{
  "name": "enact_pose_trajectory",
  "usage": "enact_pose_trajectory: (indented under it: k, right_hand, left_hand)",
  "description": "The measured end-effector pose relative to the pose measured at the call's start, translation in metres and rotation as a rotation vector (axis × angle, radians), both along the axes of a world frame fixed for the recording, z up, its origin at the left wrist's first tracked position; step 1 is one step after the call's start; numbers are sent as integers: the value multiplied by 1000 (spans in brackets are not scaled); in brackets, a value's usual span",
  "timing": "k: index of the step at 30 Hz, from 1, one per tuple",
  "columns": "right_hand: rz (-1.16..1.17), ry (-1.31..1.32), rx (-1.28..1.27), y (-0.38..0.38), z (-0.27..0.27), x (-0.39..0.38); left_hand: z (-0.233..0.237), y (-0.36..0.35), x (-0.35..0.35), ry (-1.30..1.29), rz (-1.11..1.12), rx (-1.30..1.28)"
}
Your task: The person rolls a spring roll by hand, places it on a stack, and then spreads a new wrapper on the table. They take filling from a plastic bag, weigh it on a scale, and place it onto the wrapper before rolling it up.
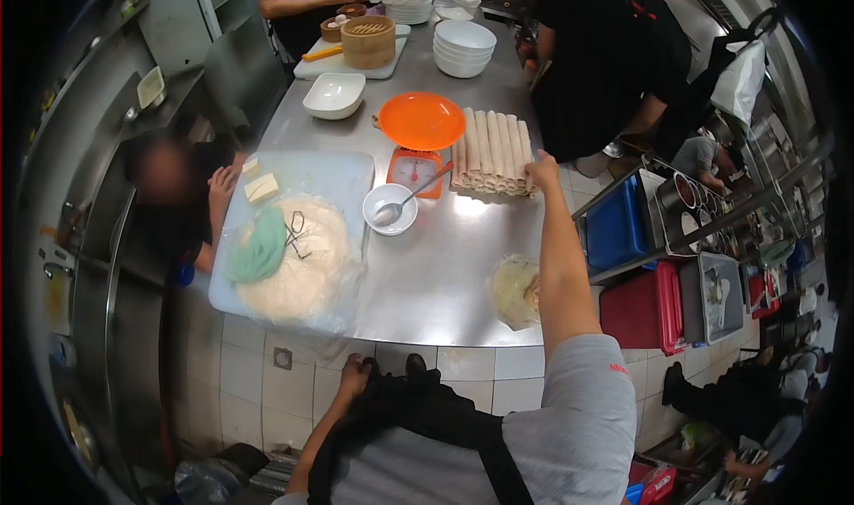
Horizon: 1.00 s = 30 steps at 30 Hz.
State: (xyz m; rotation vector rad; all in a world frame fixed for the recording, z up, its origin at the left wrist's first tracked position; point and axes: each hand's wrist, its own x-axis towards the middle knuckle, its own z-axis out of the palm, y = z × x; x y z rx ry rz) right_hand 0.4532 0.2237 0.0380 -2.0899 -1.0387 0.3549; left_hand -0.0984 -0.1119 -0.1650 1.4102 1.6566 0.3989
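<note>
My right hand (541,172) reaches across the steel table (436,296) to the right edge of a stack of long pale rolls (492,147). Its fingers are closed at the outermost rolls; the exact grip is partly hidden. Low by my body, in front of the table edge, hangs my left hand (357,376) with its fingers curled and nothing visible in them. Left of the rolls is an orange kitchen scale (414,172) with an orange dish (422,121) on top. A white bowl (382,224) beside it holds a metal spoon (389,213).
A large plastic-covered pale dough mass (316,274), a green cloth-like piece (258,249) and pale blocks (261,188) lie on a white board (342,164). White bowls (464,47) and a bamboo steamer (368,42) stand farther back. Co-workers stand left, behind and right.
</note>
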Motion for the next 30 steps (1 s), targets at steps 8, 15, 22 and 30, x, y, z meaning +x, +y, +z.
enact_pose_trajectory:
  k: [8,15,22,30]
  right_hand:
    - [-73,-211,130,11,0,-7]
    - [4,-319,419,9,-18,11]
    - [1532,656,-270,-162,84,-276]
    - [1270,-46,94,-154,48,-386]
  left_hand:
    - [7,3,-1,14,-23,25]
    - [27,-7,-14,136,84,153]
    - [226,39,-20,-714,-231,-226]
    - [228,99,-56,-71,100,602]
